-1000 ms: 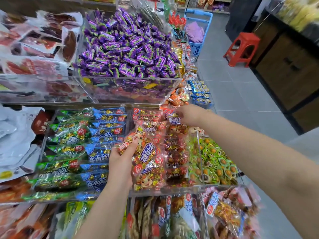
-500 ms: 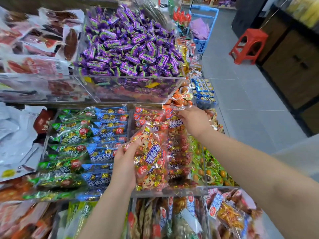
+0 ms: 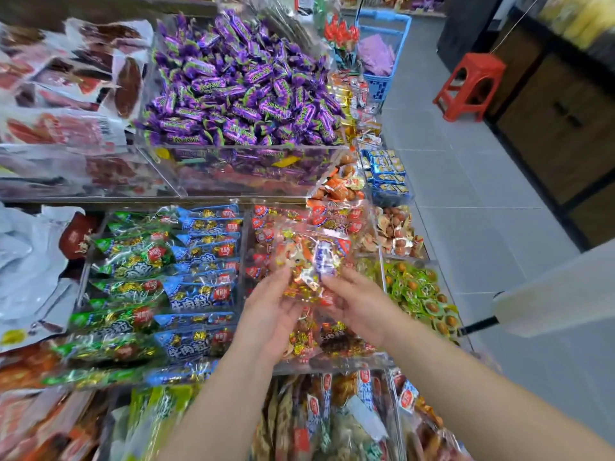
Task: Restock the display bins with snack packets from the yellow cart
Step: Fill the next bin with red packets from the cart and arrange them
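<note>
Head view: we look down on tiered clear display bins crowded with wrapped snacks. Both of the person's bare arms reach forward to the middle bin (image 3: 332, 365), which holds orange snack packets. One orange snack packet (image 3: 311, 259) is held up just above that bin's contents, between the two hands; it is blurred and we cannot read its print.

The left hand (image 3: 270, 316) has its fingers curled up along the packet's lower left edge and grips it. The right hand (image 3: 356, 306) reaches in from the other side, and its fingertips (image 3: 329, 281) meet the packet's lower right corner. The blur keeps us from telling whether they pinch it or only touch it.

Just left of the middle bin we see rows of blue packets (image 3: 203, 261), and beside those green packets (image 3: 131, 261). To the right sit small green-lidded cups (image 3: 420, 291). On the tier above, a large clear bin is heaped with purple candies (image 3: 239, 84). Large white-and-red pouches (image 3: 63, 128) lie at far left.

On the grey tiled floor (image 3: 466, 194) beyond the display stand a blue basket (image 3: 382, 24) and, well apart from it, a red stool (image 3: 472, 84).
</note>
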